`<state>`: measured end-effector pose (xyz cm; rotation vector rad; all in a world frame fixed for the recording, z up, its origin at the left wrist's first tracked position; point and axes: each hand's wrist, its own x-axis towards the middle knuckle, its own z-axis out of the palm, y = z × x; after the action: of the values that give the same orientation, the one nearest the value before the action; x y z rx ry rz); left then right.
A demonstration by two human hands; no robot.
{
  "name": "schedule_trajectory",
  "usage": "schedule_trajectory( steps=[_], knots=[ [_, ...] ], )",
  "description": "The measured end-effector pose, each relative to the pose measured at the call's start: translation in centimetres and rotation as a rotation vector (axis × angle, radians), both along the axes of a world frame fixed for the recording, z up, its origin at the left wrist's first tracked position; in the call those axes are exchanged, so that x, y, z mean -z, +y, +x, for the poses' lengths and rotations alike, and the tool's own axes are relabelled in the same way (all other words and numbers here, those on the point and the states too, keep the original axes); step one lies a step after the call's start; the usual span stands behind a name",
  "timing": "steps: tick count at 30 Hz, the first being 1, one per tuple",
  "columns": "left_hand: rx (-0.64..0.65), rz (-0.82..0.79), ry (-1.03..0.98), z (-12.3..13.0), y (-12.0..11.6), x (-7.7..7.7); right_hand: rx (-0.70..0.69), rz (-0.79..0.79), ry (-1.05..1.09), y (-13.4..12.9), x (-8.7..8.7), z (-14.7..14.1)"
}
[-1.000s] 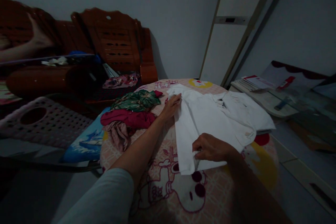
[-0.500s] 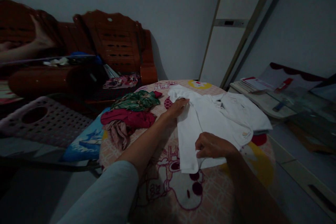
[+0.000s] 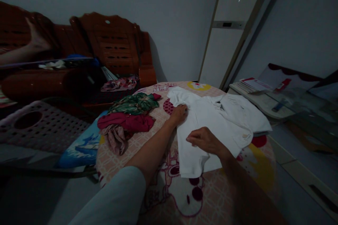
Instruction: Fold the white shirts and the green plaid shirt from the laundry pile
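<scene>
A white shirt [image 3: 211, 116] lies spread on a round table with a patterned cloth [image 3: 216, 190]. My left hand [image 3: 179, 114] is at the shirt's left edge, below the sleeve, its fingers bent and closed on the fabric. Above the lower part of the shirt is my right hand [image 3: 202, 139], with fingers curled together and no cloth visible in them. The shirt's lower left corner lies on the tablecloth, slightly rumpled. More folded white clothing [image 3: 245, 112] overlaps the shirt on the right.
Green [image 3: 134, 103], magenta [image 3: 126, 122] and dusty pink [image 3: 116, 139] clothes are heaped on the table's left. Beyond are a wooden sofa [image 3: 113, 42], a person's bare foot [image 3: 38, 40] and a woven chair [image 3: 50, 126]. A side cabinet [image 3: 277, 107] with papers stands right.
My right hand has let go of the shirt's lower edge and moved up and left. My left hand has slid slightly down the left edge, and its fingers are more bent.
</scene>
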<state>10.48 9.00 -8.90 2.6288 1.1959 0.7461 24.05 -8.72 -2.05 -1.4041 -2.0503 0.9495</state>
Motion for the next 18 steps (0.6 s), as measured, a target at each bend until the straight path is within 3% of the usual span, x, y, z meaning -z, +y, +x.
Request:
schedule_trajectory(
  steps=[6,13,18],
  knots=[
    [-0.146,0.047,0.073,-0.2,-0.3,-1.1,-0.027,-0.007,-0.141,0.9,2.0,-0.2],
    [-0.037,-0.118,0.097,1.6,4.7,-3.1,-0.012,-0.006,-0.138,1.0,2.6,-0.2],
    [-0.284,-0.067,-0.091,0.2,5.1,-4.5,-0.013,-0.032,-0.139,1.0,2.1,-0.3]
  ],
)
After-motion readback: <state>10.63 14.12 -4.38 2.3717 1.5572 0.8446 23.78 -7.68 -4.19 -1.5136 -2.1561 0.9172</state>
